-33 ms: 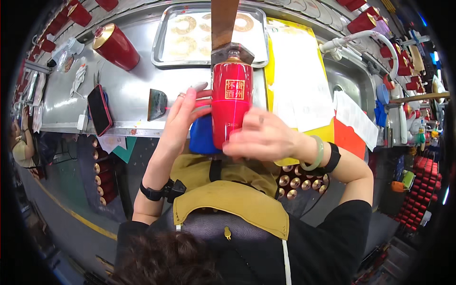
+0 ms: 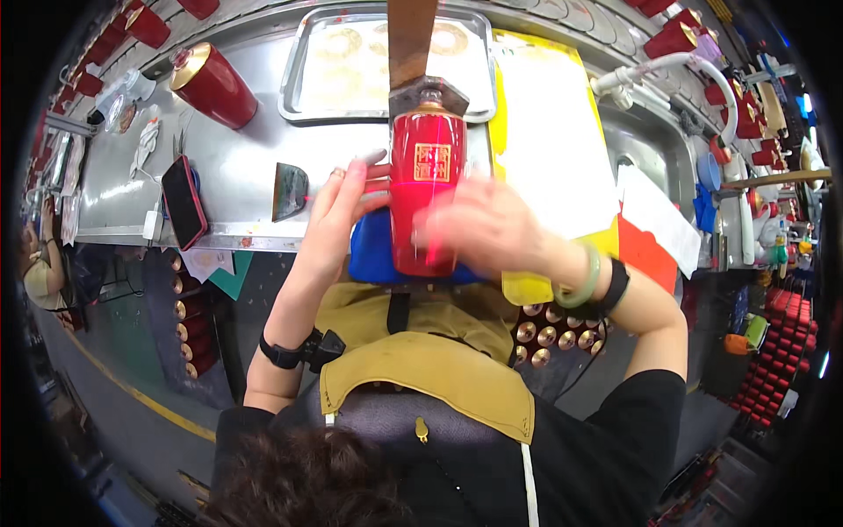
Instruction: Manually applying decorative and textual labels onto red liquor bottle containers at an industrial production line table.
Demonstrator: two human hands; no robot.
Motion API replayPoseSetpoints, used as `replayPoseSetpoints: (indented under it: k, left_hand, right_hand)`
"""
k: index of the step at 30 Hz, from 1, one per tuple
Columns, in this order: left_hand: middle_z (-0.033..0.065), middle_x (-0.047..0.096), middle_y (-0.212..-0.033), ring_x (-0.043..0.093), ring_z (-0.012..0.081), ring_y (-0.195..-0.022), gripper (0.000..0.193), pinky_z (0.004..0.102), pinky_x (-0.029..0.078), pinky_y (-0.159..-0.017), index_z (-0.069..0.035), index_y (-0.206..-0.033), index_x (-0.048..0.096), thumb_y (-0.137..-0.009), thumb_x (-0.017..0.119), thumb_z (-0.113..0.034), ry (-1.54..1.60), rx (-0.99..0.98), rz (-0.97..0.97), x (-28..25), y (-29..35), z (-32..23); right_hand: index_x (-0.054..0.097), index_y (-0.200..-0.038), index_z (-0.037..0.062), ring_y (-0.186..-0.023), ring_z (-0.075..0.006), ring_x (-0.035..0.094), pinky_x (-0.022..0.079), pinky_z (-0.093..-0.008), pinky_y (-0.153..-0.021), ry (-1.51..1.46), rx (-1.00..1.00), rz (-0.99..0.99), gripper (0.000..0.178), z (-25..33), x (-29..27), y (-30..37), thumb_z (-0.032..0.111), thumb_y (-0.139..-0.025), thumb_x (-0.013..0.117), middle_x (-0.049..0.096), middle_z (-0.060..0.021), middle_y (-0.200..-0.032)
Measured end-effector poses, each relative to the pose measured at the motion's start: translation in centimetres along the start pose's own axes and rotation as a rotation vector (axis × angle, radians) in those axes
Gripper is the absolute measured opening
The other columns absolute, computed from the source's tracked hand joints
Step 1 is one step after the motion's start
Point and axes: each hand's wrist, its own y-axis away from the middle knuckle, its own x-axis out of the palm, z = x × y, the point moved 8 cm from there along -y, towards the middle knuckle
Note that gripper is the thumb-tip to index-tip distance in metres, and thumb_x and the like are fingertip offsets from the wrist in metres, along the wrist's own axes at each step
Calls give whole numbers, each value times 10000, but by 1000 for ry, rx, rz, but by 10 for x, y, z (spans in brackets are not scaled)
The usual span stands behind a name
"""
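- The tall red glossy ceramic bottle with a gold square label (image 2: 428, 189) stands upright at the near edge of the grey metal surface (image 2: 237, 167), its lower end over a blue pad (image 2: 371, 255) and its narrow neck under a dark metal clamp head on a brown upright bar (image 2: 411, 35).
- Your left hand (image 2: 338, 220) lies flat against the bottle's left flank, fingers stretched long and close together, fingertips reaching up beside the label.
- Your right hand (image 2: 483, 224) covers the bottle's right flank; it is blurred, with fingers spread over the red body, so between them your hands hold the bottle from both sides.
- A pale green bangle (image 2: 584, 279) and a black band (image 2: 615, 285) sit on your right wrist; a black watch (image 2: 285, 354) sits on your left wrist.
- Just left of your left hand, a dark scraper blade (image 2: 289, 191) lies on the surface.
- Further left, a phone in a red case (image 2: 183, 201) lies near the surface's front edge.
- At the far left of the surface, a second red bottle with a gold end (image 2: 213, 85) lies tilted on its side.
- Behind the bottle, a shallow steel tray (image 2: 303, 79) holds pale round rings.
- To the right, a white sheet on a yellow board (image 2: 549, 149) lies alongside the tray, touching the blue pad's right side.
- Beyond it sits a steel sink with a white tap (image 2: 667, 66).
- Below the surface on your right, gold round caps (image 2: 533, 334) show in rows.
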Motion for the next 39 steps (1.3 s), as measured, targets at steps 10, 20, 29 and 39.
replayPoseSetpoints:
  k: [10,20,29,39]
  left_hand:
    - [161,693,-1206,685,169,-1085,627,340,547,-959,66,-1338,566,-936,775,-369,-198,-9,59,35,-14,-6]
    - [129,703,-1212,705,198,-1098,856,373,544,-1016,34,-1393,513,-692,938,-211,-176,-137,434,90,37,-36]
    - [181,661,-1323,631,263,-1252,997,369,453,-1092,76,-1420,521,-606,987,-262,-579,440,819,192,38,-69]
    - [214,543,-1513,481,343,-1450,655,504,307,-1240,-23,-1498,499,-882,720,-48,-539,588,921,239,17,-16]
  right_hand:
    - [603,-1229,29,-862,-106,613,501,-259,-750,-450,642,-463,234,-96,-69,-4,74,-1000,611,657,-52,-973]
    - [640,-1055,49,-725,-108,527,461,-281,-677,-400,731,-340,220,-44,-69,41,172,-931,775,572,-25,-802]
    - [662,-976,-35,-812,-230,599,468,-325,-756,-30,730,-188,173,66,-171,93,124,-947,722,623,-113,-911]
    - [685,-1015,-29,-813,-264,661,505,-346,-755,1145,1749,-591,148,286,-225,369,113,-973,687,652,-140,-900]
